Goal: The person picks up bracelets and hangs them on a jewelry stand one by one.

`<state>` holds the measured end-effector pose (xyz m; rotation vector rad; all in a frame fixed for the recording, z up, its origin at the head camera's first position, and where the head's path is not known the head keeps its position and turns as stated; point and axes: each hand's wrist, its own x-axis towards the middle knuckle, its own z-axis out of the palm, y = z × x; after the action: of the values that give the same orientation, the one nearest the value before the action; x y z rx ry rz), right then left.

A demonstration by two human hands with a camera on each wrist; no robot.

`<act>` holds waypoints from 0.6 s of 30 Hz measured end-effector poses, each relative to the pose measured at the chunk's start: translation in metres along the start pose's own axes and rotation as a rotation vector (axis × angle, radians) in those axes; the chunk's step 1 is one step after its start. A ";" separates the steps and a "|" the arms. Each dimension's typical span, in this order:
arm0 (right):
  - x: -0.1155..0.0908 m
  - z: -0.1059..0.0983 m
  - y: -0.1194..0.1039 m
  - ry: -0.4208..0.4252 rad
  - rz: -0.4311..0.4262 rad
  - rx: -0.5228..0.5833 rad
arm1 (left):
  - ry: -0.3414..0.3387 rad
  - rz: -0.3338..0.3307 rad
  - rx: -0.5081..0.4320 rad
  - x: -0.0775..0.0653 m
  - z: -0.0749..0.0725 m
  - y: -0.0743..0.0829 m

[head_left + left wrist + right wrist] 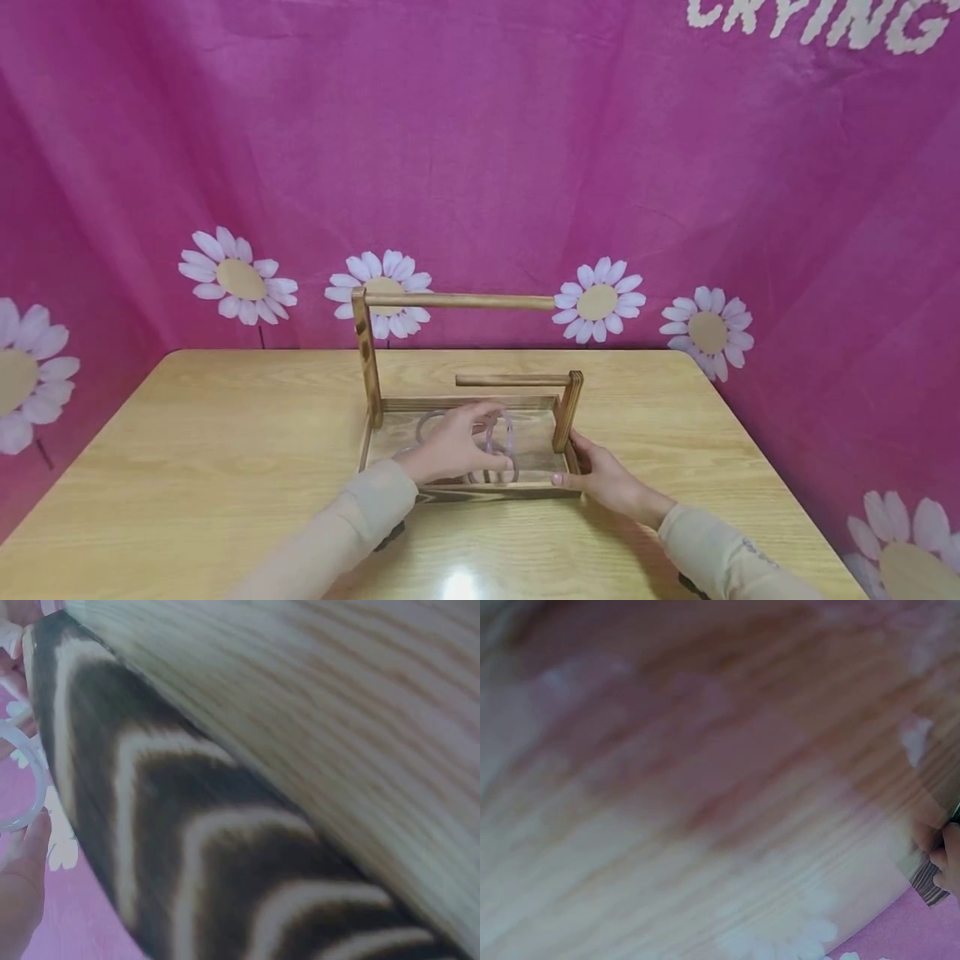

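Note:
A wooden stand has a shallow tray (536, 457), a tall post with a long upper bar (457, 301) and a short post with a lower bar (510, 381). Reaching over the tray, my left hand (450, 446) pinches a pale translucent bangle (37, 784) between thumb and fingers. Other clear lilac bangles lie in the tray, among them one bangle (422, 425) behind that hand, which partly hides them. At the tray's front right corner, my right hand (611, 482) grips the wooden edge, its thumb at the front rim.
The stand rests on a light wood table (225, 450). Behind and beside the table hangs a magenta cloth (465, 167) printed with white daisies. Both bars project sideways from their posts, with one free end each, above the tray.

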<state>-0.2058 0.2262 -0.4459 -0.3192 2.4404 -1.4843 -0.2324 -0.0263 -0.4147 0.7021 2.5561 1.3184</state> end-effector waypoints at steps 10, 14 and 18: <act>0.000 0.002 -0.001 -0.006 -0.013 -0.004 | 0.013 -0.031 -0.069 -0.028 -0.020 -0.013; 0.002 0.002 -0.002 0.006 -0.002 -0.003 | 0.043 -0.063 -0.088 -0.034 -0.030 -0.016; 0.001 0.001 -0.002 0.003 0.008 0.005 | 0.070 -0.076 -0.073 -0.035 -0.036 -0.021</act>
<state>-0.2063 0.2243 -0.4450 -0.3065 2.4371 -1.4882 -0.2217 -0.0792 -0.4119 0.5487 2.5461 1.4273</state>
